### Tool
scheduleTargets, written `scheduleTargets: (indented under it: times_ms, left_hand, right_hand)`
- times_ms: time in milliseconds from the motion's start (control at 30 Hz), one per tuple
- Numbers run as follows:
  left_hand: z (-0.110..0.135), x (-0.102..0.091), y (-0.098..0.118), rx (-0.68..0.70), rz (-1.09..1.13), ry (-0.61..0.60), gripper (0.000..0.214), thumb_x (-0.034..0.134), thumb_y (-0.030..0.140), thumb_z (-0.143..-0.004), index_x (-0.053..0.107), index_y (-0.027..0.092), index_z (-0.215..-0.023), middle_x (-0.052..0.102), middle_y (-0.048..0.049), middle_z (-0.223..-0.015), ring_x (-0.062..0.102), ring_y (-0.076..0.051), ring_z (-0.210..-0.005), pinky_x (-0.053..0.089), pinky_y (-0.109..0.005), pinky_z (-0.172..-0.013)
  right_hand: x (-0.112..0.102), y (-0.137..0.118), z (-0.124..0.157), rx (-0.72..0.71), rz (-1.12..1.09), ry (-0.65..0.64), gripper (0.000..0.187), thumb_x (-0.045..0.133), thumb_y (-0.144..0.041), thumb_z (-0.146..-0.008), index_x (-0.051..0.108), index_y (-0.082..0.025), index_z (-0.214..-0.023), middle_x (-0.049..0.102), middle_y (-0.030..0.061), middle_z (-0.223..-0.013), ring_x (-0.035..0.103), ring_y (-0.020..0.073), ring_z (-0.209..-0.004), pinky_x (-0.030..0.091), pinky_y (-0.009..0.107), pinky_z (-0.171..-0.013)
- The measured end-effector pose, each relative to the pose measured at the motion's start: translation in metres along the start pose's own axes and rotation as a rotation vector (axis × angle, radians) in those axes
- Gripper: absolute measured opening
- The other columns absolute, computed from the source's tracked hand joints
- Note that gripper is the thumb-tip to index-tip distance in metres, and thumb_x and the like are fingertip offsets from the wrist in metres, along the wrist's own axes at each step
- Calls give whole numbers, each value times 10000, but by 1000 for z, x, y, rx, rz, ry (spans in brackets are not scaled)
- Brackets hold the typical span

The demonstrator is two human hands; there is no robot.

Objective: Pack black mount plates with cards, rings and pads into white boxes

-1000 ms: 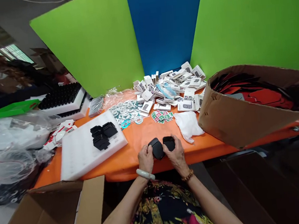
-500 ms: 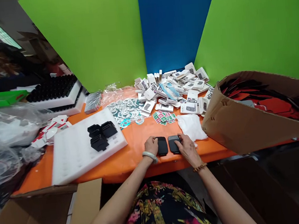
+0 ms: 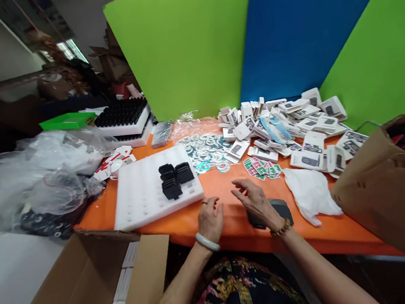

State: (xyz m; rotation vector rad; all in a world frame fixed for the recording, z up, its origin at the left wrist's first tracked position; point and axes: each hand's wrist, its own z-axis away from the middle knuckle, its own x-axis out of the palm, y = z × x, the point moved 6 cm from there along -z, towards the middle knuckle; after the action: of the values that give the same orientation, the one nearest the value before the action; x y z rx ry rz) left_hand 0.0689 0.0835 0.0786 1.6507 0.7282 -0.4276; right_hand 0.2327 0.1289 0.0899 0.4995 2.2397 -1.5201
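My left hand [image 3: 211,220], with a pale bangle at the wrist, is off the objects near the table's front, its fingers apart and nothing in them. Fingers spread, my right hand [image 3: 255,199] reaches leftward above the table and partly covers two flat black rounded-square devices. The right-hand black device [image 3: 282,210] shows a lighter strip along its top; the left-hand black device [image 3: 255,222] is mostly hidden under my hand. Left of my hands, several black pieces [image 3: 172,179] stand in the white foam tray [image 3: 138,189].
White boxes [image 3: 310,159] are heaped at the back right. Ring-shaped stickers [image 3: 205,147] and red and green cards [image 3: 261,168] lie mid-table. A white cloth-like bag [image 3: 308,192] is right of the devices. Cardboard boxes stand right [image 3: 378,187] and front left [image 3: 64,280].
Both hands have let go of the two black devices, which stay on the table. The hands have shifted left relative to them, and the view has turned left.
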Motion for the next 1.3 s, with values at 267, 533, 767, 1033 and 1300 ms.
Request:
scheduleTargets:
  times_ms: [267,533,767,1033,1300]
  left_hand:
    - [-3,-66,-41,51,-232,220,212,534,159,-813,638,157,-998,638,-128,-1111,534,-290,-1089,409,-460,-955]
    - [-3,-62,-48,56,-263,113,275,533,123,-797,637,178,-1047,626,-129,-1185,525,-304,-1125,405,-494,-954]
    - [-4,-64,-50,32,-227,78,288,542,112,-783,648,185,-1041,623,-130,-1216,523,-317,-1134,389,-520,-962]
    - [-4,-67,-43,-292,394,120,351,563,451,-824,663,167,-1004,672,-151,-1070,563,-312,-1073,388,-499,-973]
    - [-5,-2,6,-774,1592,-245,418,447,535,-887,625,164,-959,664,-83,-971,621,-195,-866,501,-393,-846]
  right_hand:
    - [96,-65,-90,-203,-20,-222,183,571,-159,-787,598,-143,-968,612,66,-911,569,157,-728,467,301,-703]
    - [131,-83,-116,-309,65,-364,218,678,-95,-676,639,-191,-868,616,13,-818,545,171,-759,421,292,-726]
    - [124,-79,-125,-273,49,-365,143,698,-173,-704,667,-201,-841,657,-4,-763,572,161,-700,416,260,-654]
    - [55,-98,-84,-360,-116,-184,139,599,-304,-834,658,-204,-911,647,34,-828,588,174,-752,484,296,-689]
    - [28,-68,20,-299,-81,-219,274,551,-211,-828,608,-245,-1094,592,112,-1141,587,248,-1041,531,406,-837]
